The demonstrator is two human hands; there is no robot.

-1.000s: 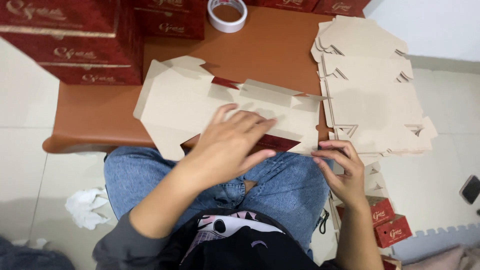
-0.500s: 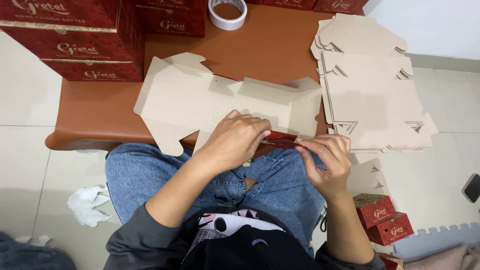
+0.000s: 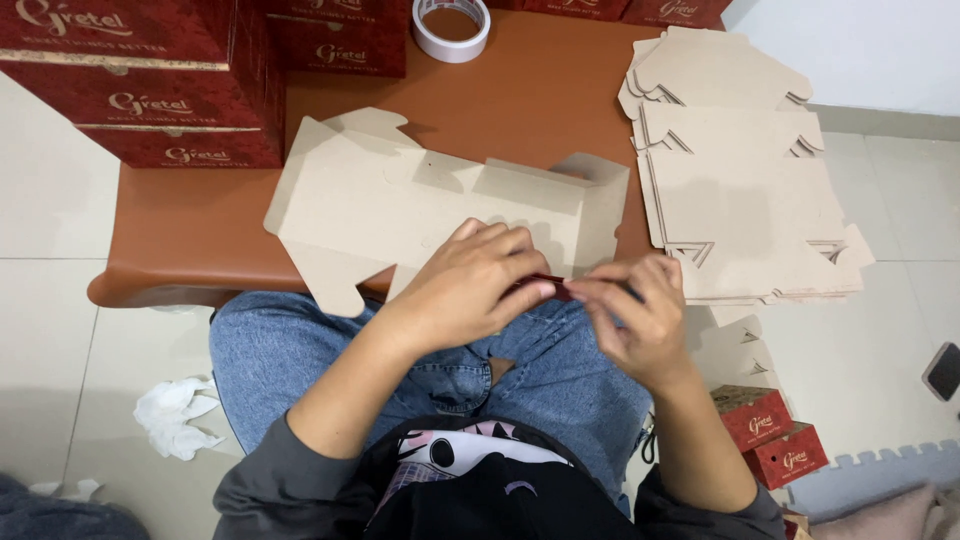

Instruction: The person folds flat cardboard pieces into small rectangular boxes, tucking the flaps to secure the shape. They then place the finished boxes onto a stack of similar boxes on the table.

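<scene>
Left hand (image 3: 470, 285): you pinch the box blank's (image 3: 420, 205) near edge.
Right hand (image 3: 640, 320): you pinch it alongside.
Blank: long axis left-right, stretching away leftward.

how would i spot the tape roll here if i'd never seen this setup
Start at the brown table. Follow its far edge to the gap between the stacked red boxes on the left and the pile of flat cardboard blanks on the right. The tape roll lies flat there, the only round, white, ring-shaped thing among flat or boxy neighbours.
</scene>
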